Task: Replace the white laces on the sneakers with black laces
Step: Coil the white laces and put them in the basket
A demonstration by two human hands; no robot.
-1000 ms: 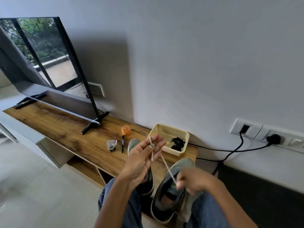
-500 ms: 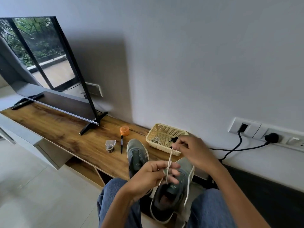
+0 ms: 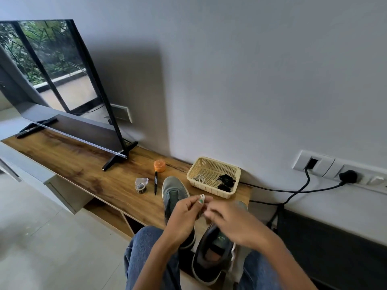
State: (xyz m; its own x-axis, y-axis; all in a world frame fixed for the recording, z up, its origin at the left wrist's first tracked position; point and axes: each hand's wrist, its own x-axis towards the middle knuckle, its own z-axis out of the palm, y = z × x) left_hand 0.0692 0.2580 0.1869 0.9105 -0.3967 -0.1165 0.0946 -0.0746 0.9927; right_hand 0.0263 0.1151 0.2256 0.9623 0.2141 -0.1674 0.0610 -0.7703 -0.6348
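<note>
Two grey-green sneakers lie on the wooden shelf: the left sneaker without a lace, the right sneaker nearer me. My left hand and my right hand meet above the shoes, both pinching a white lace gathered between the fingertips. A stretch of white lace hangs along the right sneaker's side. The cream basket behind holds a coiled white lace and black laces.
A black marker, an orange lid and a small clear tape dispenser lie left of the shoes. A television stands at the left. Black cables run to wall sockets at the right.
My right hand came down from near the basket to meet my left hand. The lace, stretched between the hands earlier, is now bunched at the fingertips.
</note>
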